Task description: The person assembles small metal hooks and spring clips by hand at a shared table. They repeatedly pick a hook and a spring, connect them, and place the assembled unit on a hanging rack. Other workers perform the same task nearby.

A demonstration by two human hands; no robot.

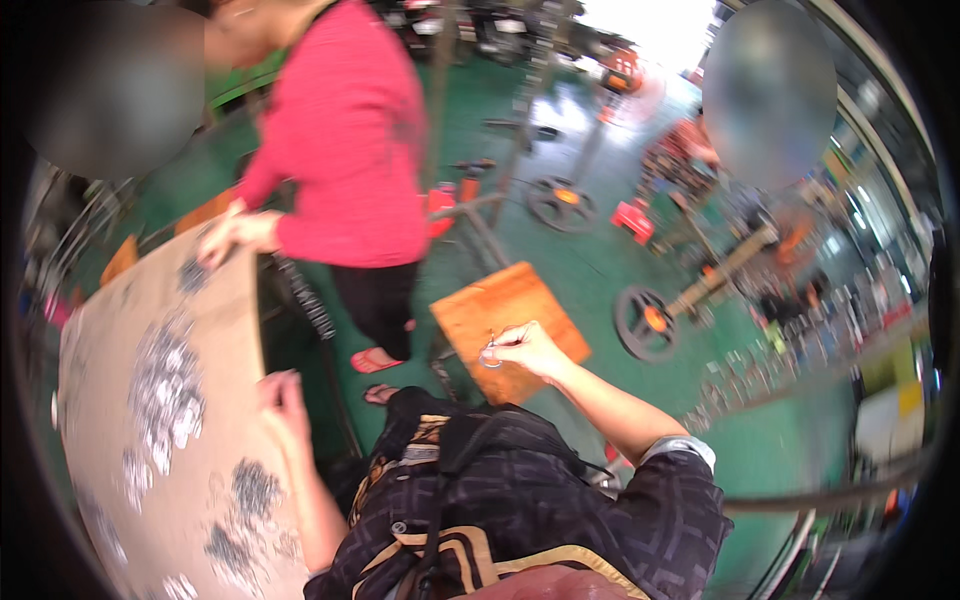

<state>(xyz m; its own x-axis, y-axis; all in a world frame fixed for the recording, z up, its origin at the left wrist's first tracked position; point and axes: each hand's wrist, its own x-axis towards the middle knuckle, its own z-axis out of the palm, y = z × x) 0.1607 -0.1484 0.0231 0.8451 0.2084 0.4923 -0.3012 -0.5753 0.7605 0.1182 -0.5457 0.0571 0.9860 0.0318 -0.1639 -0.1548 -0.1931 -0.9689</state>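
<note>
My right hand pinches a small ring-shaped metal piece over a square wooden stool top. My left hand is over the right edge of a tan table, its fingers curled in; whether anything is inside them is hidden. On that table lie loose piles of small shiny metal pieces, a large one in the middle and a darker one nearer to me. Blur keeps me from telling what the pieces in the piles are.
A co-worker in a pink top stands at the far side of the table, hands over a small dark pile. Another person is farther off at the right. Black handwheels on machines and a green floor lie beyond the stool.
</note>
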